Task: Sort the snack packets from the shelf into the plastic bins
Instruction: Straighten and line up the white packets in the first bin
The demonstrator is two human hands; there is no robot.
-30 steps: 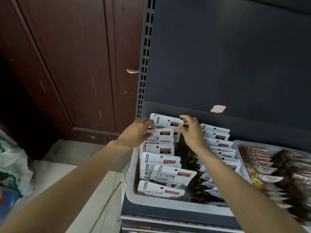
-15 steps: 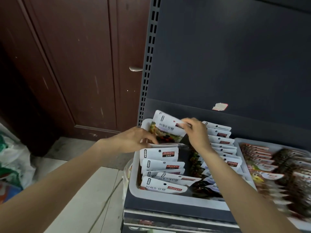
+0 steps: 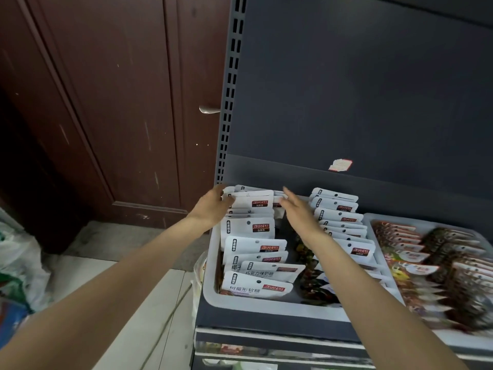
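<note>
A grey plastic bin point(image 3: 256, 303) on the dark shelf holds two rows of white snack packets. My left hand point(image 3: 212, 208) touches the left edge of the rear packets point(image 3: 250, 202) in the left row, fingers against them. My right hand point(image 3: 298, 212) is held flat with straight fingers at the right edge of that same row, between it and the right row of packets point(image 3: 338, 212). Neither hand lifts a packet. Dark loose packets point(image 3: 309, 279) lie in the gap between the rows.
A second grey bin point(image 3: 373, 217) at the right is packed with dark and coloured snack packets point(image 3: 432, 252). The shelf's dark back panel point(image 3: 346, 89) rises behind. A brown wooden door point(image 3: 106, 102) and a white sack point(image 3: 18, 263) on the floor are at the left.
The packet that both hands held raised and tilted half a second ago now stands back in the left row. My right hand has let go and straightened.
</note>
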